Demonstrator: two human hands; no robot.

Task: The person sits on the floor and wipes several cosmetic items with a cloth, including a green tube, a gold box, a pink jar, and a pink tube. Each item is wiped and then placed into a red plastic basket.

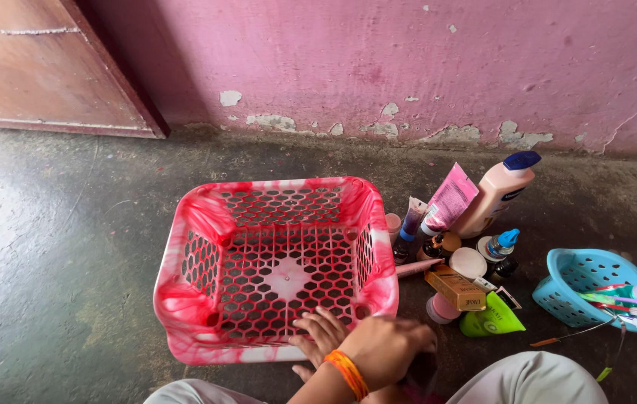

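Basket (pixel 277 262), red and white plastic with a honeycomb mesh, sits on the dark floor (pixel 57 247) near the pink wall (pixel 378 60). One hand (pixel 322 333) rests flat on its near rim, fingers loose, clamped on nothing. A second hand (pixel 386 348) with orange bangles (pixel 348 374) overlaps it; its grip is hidden. Bottles (pixel 498 193) and tubes (pixel 449 198) cluster just beside the basket's right edge, a blue basket (pixel 576 280) farther right.
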